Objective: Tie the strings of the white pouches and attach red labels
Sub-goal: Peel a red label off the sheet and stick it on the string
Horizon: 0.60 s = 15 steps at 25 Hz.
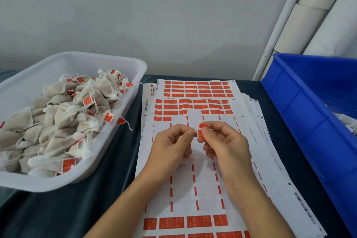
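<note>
Labelling stage, many pouches finished.
Right hand (222,141) pinches a red label (201,131) over the label sheet (193,179); left hand (172,144) curls around a white pouch (185,160), fingertips pinched beside the label; labelled pouches (63,121) fill the tray (116,60) left of the sheet.

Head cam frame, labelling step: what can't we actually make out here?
- Pouch in the left hand: mostly hidden by the palm and fingers; only a white scrap shows.
- String: too thin to trace between the hands.
- Red label pinched by the right hand: its print is too small to read.
- Blue bin: cut off by the right edge; contents mostly out of view.
</note>
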Tool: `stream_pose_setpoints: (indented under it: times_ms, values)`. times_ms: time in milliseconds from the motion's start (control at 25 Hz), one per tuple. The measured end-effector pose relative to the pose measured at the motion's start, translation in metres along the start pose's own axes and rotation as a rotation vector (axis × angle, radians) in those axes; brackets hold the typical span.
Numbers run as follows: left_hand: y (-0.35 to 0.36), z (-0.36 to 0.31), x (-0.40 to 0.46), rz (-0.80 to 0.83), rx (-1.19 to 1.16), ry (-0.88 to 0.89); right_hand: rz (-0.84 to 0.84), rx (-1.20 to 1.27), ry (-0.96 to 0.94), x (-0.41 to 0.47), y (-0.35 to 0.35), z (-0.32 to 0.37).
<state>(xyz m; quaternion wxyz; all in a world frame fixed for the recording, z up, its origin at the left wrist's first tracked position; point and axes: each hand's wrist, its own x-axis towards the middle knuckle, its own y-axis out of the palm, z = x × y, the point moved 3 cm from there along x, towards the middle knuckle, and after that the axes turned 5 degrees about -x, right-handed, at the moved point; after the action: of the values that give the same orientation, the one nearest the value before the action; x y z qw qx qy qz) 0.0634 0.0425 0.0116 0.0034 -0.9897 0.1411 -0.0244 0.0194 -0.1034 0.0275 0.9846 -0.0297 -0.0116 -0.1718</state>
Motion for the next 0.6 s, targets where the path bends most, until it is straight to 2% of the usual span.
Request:
stream_pose_setpoints:
  times_ms: [600]
  values:
    - [0.0003, -0.0013, -0.0007, 0.006, -0.007, -0.001, 0.024, -0.006, -0.03, -0.0004, 0.001, 0.0006]
